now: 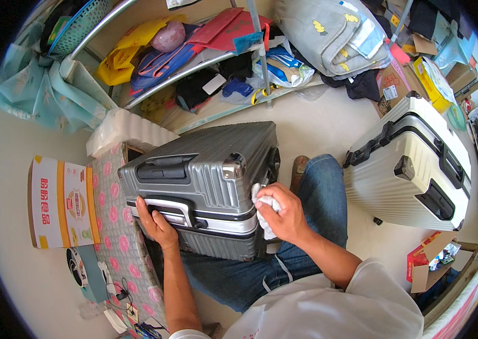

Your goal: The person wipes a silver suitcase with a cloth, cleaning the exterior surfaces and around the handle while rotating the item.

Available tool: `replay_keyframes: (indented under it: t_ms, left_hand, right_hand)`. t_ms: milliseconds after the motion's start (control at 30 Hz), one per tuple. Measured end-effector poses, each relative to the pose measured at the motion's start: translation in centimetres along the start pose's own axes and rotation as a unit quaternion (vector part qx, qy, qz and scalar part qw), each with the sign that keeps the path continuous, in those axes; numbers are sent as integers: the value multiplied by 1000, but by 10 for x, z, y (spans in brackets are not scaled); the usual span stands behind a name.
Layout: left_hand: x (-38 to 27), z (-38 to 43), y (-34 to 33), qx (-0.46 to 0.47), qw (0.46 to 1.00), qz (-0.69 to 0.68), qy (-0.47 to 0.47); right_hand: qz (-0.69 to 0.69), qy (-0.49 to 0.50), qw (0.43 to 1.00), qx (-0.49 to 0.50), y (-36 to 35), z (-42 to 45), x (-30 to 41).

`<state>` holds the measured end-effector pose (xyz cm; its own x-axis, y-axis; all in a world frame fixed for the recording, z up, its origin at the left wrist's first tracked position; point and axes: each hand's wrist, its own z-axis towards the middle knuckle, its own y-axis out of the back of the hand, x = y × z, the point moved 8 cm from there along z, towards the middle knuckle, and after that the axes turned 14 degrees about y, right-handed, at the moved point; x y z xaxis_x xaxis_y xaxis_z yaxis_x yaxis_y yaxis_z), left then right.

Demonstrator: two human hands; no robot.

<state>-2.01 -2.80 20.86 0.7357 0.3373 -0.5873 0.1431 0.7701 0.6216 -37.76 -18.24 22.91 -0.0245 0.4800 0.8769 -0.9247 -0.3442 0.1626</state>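
Note:
A dark grey hard-shell suitcase [205, 182] with ribbed sides, metal corner guards and a silver frame lies on its side in front of me, over my lap and beside a covered table. My left hand [156, 222] rests against the silver frame at the end of the carry handle [179, 203], fingers spread; whether it grips anything is not clear. My right hand [283, 212] holds a crumpled white cloth [268, 207] against the suitcase's right edge, near the shiny corner guard [234, 165]. The cloth is partly hidden by the fingers.
A cream hard-shell suitcase [391, 186] stands on the floor at right. A table with a pink rose-patterned cover [114, 203] is at left, with a printed cardboard box [63, 201] beyond. A metal rack [158, 91] holds bags and clothes. An open carton [427, 271] sits at lower right.

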Motion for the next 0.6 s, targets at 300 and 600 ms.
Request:
replay_keyframes:
  t_ms: [300, 600]
  left_hand:
    - [-3, -5, 3, 0, 1000, -14, 7]
    - [-1, -7, 7, 5, 1000, -1, 9]
  right_hand:
    - [-37, -11, 999, 25, 0, 16, -4]
    - [-19, 2, 999, 45, -3, 15, 7]
